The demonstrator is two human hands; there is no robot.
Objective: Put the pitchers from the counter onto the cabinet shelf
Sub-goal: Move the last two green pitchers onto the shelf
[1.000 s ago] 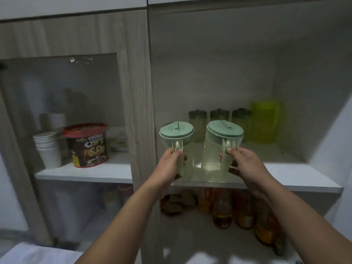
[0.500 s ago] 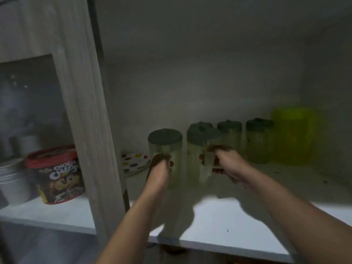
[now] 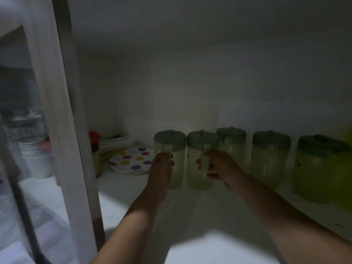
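Note:
Two pale green pitchers with green lids stand on the white cabinet shelf point(image 3: 190, 216), deep inside the dim cabinet. My left hand point(image 3: 162, 166) grips the handle of the left pitcher point(image 3: 175, 149). My right hand point(image 3: 219, 166) is closed around the handle of the right pitcher point(image 3: 198, 155). The two pitchers stand side by side, almost touching. Behind and to the right, three more lidded pitchers point(image 3: 270, 153) line the back of the shelf.
A polka-dot plate point(image 3: 131, 159) lies left of the pitchers, with a red-lidded item point(image 3: 94, 137) behind it. A bright yellow-green container point(image 3: 346, 168) sits at the far right edge. The cabinet post point(image 3: 70, 111) and glass door point(image 3: 22, 130) stand at the left.
Both hands have carried the pitchers from the shelf's front edge deep into the cabinet, next to the row at the back. My view has moved in closer.

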